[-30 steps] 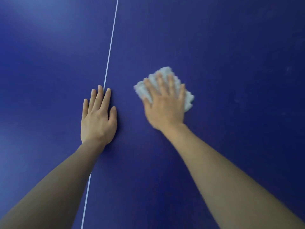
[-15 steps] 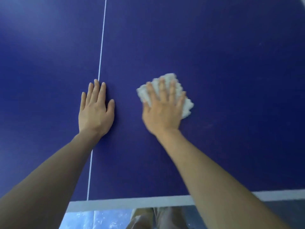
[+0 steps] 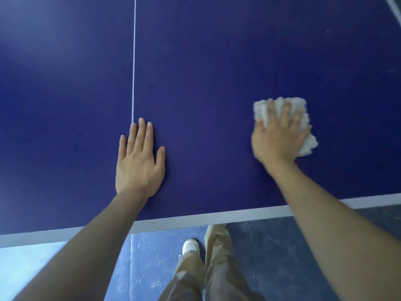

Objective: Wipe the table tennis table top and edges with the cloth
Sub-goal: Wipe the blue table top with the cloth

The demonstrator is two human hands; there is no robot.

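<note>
The white cloth lies bunched into a rough oblong on the dark blue counter, to the right of the middle. Its long axis runs from the upper left down to the lower right, so its far end points away from the person and its near corner sticks out past the little-finger side of the hand. The fluffy edges show above the fingertips and to the right of the palm; the rest is covered.

The right hand lies flat on top of the cloth, palm down, fingers straight and slightly spread, pressing it onto the surface rather than curling around it. The hand and cloth are blurred, so the finer lie of the fingers cannot be told. The right forearm reaches in from the lower right corner and crosses the near white edge stripe of the counter.

The left hand rests flat on the counter well apart from the cloth, palm down, fingers straight and close together, thumb held out to the side, holding nothing. Its fingertips lie just at the near end of the thin white centre line, which runs straight away from the person. The left forearm comes in from the lower left.

Below the counter's edge are the blue floor, beige trousers and one white shoe.
</note>
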